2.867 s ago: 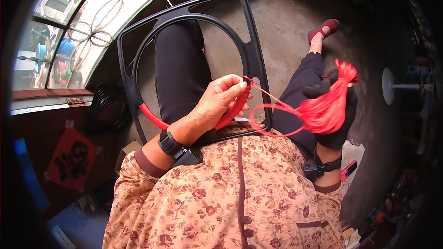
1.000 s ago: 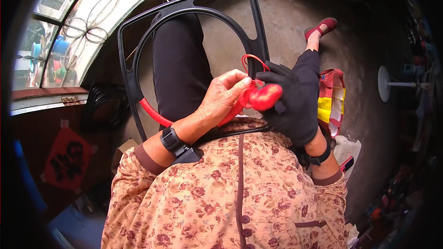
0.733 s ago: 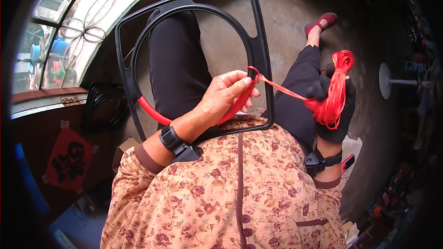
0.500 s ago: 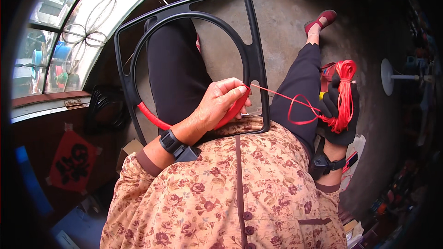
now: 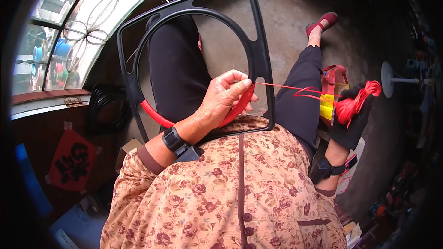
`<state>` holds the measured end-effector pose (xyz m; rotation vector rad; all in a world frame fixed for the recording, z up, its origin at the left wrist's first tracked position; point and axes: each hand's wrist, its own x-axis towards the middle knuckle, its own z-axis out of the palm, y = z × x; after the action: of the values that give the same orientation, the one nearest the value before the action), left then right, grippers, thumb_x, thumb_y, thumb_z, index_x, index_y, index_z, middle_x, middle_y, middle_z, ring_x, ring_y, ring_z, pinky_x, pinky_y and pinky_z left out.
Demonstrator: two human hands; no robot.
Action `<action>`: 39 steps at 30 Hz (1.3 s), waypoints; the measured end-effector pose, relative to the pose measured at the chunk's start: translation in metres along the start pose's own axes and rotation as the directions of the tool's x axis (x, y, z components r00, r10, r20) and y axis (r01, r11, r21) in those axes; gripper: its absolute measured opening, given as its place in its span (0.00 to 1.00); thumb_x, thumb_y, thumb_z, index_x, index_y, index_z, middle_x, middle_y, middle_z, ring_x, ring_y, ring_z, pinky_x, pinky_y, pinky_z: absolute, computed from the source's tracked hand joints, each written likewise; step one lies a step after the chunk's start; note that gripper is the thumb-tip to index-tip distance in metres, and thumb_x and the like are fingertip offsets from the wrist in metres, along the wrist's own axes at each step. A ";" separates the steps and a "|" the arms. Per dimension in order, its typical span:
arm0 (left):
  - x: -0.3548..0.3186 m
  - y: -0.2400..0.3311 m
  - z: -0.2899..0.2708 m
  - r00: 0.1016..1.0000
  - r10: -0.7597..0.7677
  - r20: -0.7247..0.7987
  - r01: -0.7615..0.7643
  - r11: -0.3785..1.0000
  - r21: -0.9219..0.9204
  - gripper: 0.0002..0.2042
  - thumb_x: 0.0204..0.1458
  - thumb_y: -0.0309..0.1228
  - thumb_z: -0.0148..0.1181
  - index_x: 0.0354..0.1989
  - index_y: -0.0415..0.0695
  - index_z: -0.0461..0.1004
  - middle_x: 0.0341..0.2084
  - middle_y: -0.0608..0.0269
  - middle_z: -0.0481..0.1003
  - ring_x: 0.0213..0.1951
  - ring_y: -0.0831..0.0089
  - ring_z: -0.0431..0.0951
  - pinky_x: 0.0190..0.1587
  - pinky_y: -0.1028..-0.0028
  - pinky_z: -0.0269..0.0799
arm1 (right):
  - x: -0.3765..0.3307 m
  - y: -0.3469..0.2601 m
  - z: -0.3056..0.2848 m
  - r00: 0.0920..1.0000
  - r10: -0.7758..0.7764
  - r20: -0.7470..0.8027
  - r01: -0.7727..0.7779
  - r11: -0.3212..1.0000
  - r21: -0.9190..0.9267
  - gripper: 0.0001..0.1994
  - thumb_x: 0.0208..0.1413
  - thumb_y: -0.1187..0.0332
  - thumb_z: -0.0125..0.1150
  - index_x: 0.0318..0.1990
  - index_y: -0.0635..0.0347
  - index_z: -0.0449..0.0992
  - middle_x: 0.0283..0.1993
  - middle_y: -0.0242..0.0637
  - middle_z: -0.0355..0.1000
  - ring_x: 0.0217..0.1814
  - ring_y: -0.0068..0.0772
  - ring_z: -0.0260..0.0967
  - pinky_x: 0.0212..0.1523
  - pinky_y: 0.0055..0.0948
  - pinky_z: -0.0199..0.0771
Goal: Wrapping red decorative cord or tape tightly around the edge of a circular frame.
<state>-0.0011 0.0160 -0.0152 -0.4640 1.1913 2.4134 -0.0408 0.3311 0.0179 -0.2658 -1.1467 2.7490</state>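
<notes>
A black frame (image 5: 259, 55) with a round ring inside it rests across my lap, tilted. Red cord wraps the near part of the ring in a tight band (image 5: 156, 117). With bare fingers, my left hand (image 5: 220, 96) grips the ring, its thumb and forefinger pinching where the wrapping ends at the right. From that pinch a taut red strand (image 5: 282, 86) runs right, with a slack loop farther along. My right hand (image 5: 351, 131), in a black glove, is closed on a tied bundle of red cord (image 5: 353, 107), off my right thigh.
A red and yellow bag (image 5: 333, 87) stands behind my right hand. A white round disc on a rod (image 5: 387, 78) is at the right. Left are a barred window (image 5: 85, 32), dark coiled items (image 5: 107, 106) and a red paper (image 5: 74, 161) with black writing.
My right hand has moved right with the cord bundle and turned, drawing the strand longer and narrowing its loop. My left hand keeps its grip; the frame has shifted slightly in view.
</notes>
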 end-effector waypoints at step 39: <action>-0.001 -0.004 -0.003 0.952 0.302 0.053 -0.307 0.937 0.168 0.05 0.58 0.26 0.55 0.39 0.40 0.67 0.32 0.70 0.73 0.35 0.85 0.72 0.39 0.82 0.69 | 0.025 0.071 0.147 0.368 0.349 0.862 0.913 0.042 -0.407 0.24 0.36 0.70 0.68 0.48 0.48 0.74 0.53 0.37 0.70 0.58 0.45 0.65 0.58 0.49 0.53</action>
<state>0.0022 0.0156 -0.0198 -0.2035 1.5459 2.5253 -0.1022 0.1857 0.0660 1.4121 -2.5962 0.8027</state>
